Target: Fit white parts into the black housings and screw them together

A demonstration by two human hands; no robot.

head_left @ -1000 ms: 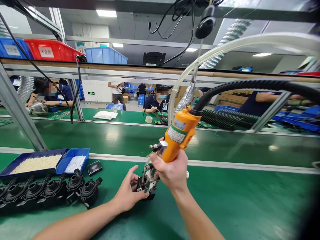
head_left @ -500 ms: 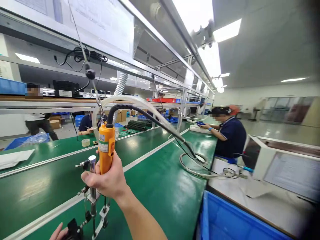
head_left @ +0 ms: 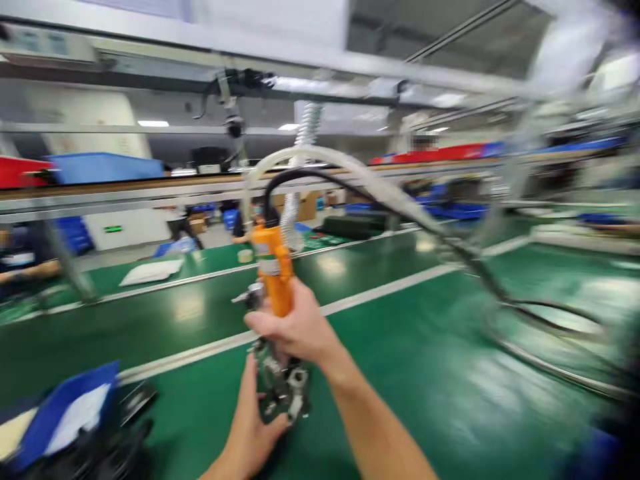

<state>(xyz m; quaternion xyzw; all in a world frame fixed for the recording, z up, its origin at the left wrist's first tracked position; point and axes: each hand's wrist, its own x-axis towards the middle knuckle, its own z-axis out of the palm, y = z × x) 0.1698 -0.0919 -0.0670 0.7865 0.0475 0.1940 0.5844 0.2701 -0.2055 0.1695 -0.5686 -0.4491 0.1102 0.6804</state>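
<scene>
My right hand (head_left: pixel 300 327) is wrapped round an orange electric screwdriver (head_left: pixel 274 270), held upright with its black cable and a pale hose rising from the top. Below the grip, blurred metal rods and fittings (head_left: pixel 283 383) extend downward from the screwdriver. My left hand (head_left: pixel 250 427) is beside these lower fittings, its thumb and fingers curved around a dark object that is mostly hidden and smeared.
A green bench (head_left: pixel 430 413) with pale strips runs across the view. At lower left are a blue bin (head_left: pixel 70 407) and several black parts (head_left: pixel 110 453). A hose loop (head_left: pixel 550 373) lies at right. Shelving rails (head_left: pixel 200 190) cross behind; partly visible people are farther back.
The view has swung left, bringing the bin and black parts into sight. My left hand has come up from the lower edge to the fittings under the screwdriver. My right hand keeps its grip.
</scene>
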